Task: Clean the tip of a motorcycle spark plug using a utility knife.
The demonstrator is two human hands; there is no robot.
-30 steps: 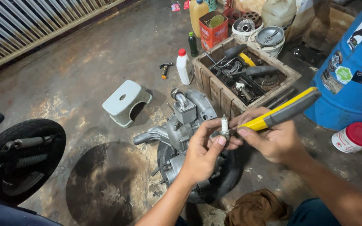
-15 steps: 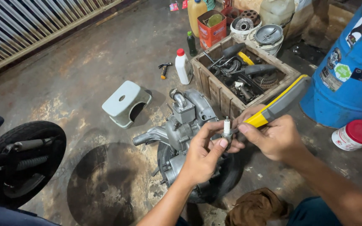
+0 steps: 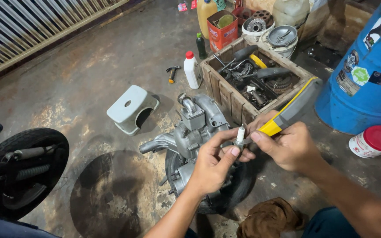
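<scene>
My left hand [image 3: 214, 161] pinches a small spark plug [image 3: 240, 133] upright between thumb and fingers. My right hand [image 3: 287, 147] grips a tool with a yellow and grey handle [image 3: 293, 109], its working end pressed against the base of the plug. Both hands hover just above a grey scooter engine [image 3: 193, 128] with its rear tyre [image 3: 225, 196], which lies on the concrete floor.
A wooden crate of tools and parts [image 3: 256, 79] stands behind the engine. A blue drum [image 3: 367, 75] and a red-lidded tub [image 3: 373, 142] are at the right. A grey stool [image 3: 131, 108], a white bottle [image 3: 192, 70], a brown rag [image 3: 267, 218] and a wheel [image 3: 18, 169] lie around.
The tool's handle has swung a little, its far end dropping and shifting left as my right hand works it against the plug. My left hand stays in place.
</scene>
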